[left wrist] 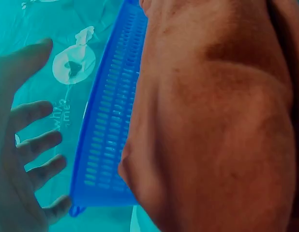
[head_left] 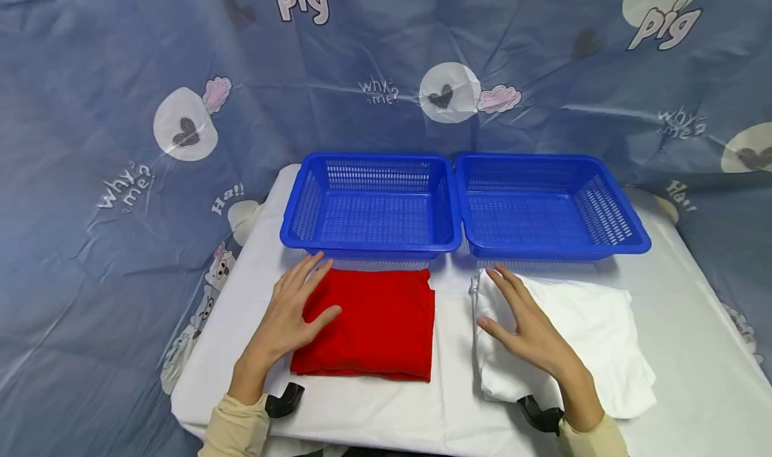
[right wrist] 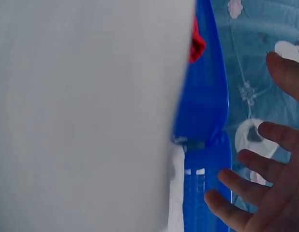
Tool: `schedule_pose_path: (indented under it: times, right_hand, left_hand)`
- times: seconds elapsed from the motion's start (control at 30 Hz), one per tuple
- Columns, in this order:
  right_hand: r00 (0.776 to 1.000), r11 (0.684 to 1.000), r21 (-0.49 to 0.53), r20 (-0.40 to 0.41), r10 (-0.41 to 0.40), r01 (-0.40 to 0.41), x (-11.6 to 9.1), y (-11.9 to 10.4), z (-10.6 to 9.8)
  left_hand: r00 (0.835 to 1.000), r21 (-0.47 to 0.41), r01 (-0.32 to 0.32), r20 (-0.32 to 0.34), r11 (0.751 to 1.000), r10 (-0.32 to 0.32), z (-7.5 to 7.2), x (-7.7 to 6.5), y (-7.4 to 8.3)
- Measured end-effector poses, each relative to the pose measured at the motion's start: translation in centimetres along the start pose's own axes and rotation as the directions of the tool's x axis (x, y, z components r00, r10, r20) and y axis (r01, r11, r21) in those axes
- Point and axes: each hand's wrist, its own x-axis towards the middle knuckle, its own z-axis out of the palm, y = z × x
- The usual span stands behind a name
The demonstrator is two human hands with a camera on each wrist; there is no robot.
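A folded red cloth (head_left: 380, 330) lies flat on the table (head_left: 693, 309), in front of the left blue basket (head_left: 370, 248). To the right of it, with a gap between, lies a folded white cloth (head_left: 585, 336), in front of the right blue basket (head_left: 561, 250). The white cloth is less neat, and its right side goes out at a slant.

The left hand (head_left: 289, 313) is above the left edge of the red cloth, and its fingertips are near the front rim of the left blue basket. Its grip is wide: the fingers are almost straight, the thumb is well away from them, and it has hold of nothing. The right hand (head_left: 531, 330) is above the left part of the white cloth, with the same wide grip, and it also holds nothing. I cannot tell if the hands touch the cloths.

The two baskets stand side by side, with their long sides toward the person. The sleeves (head_left: 238, 425) are beige, and a black piece (head_left: 285, 401) sits at each wrist. Behind the table hangs a blue curtain (head_left: 78, 276) with printed words and hearts.
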Motion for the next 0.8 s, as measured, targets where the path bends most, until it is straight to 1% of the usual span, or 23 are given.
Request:
schedule_pose_path:
  times: [0.07, 0.1, 0.23, 0.3, 0.37, 0.47, 0.53, 0.6, 0.67, 0.8]
  right_hand:
    - [1.000, 1.000, 0.005, 0.012, -0.023, 0.023, 0.3, -0.4, 0.5]
    - [0.999, 0.999, 0.023, 0.018, -0.032, 0.032, 0.5, -0.5, 0.7]
    - [0.996, 0.990, 0.127, 0.056, -0.064, 0.056, 1.1, -1.3, 1.8]
    - [0.995, 0.983, 0.178, 0.079, -0.057, 0.042, 1.2, -1.6, 2.4]
    - [0.993, 0.979, 0.201, 0.102, -0.053, 0.032, 1.5, -1.7, 2.9]
    - [0.990, 0.969, 0.244, 0.127, -0.054, 0.021, 1.8, -2.0, 3.7]
    - [0.987, 0.961, 0.273, 0.144, -0.076, 0.034, 1.9, -2.2, 4.2]
    - [0.984, 0.953, 0.303, 0.159, -0.082, 0.031, 2.1, -2.5, 4.8]
    - [0.982, 0.945, 0.325, 0.169, -0.090, 0.031, 2.3, -2.7, 5.3]
    - [0.976, 0.936, 0.351, 0.190, -0.108, 0.035, 2.7, -3.2, 6.3]
  left_hand:
    - [1.000, -0.020, 0.018, 0.008, 1.000, -0.017, 0.0, -0.2, -0.3]
    - [1.000, -0.036, 0.029, 0.011, 0.999, -0.028, 0.0, -0.3, -0.4]
    - [0.994, -0.104, 0.102, 0.054, 0.989, -0.097, 0.0, -1.0, -1.1]
    - [0.990, -0.128, 0.131, 0.077, 0.983, -0.122, 0.1, -1.4, -1.4]
    - [0.986, -0.138, 0.149, 0.094, 0.979, -0.137, 0.3, -1.7, -1.8]
    - [0.985, -0.145, 0.153, 0.102, 0.978, -0.139, 0.7, -2.1, -2.3]
    - [0.984, -0.150, 0.158, 0.106, 0.976, -0.143, 0.8, -2.3, -2.6]
    - [0.983, -0.156, 0.162, 0.115, 0.974, -0.145, 0.9, -2.6, -2.9]
    - [0.980, -0.167, 0.169, 0.131, 0.971, -0.148, 0.9, -2.8, -3.2]
    - [0.977, -0.206, 0.167, 0.166, 0.964, -0.133, 0.9, -3.3, -3.8]
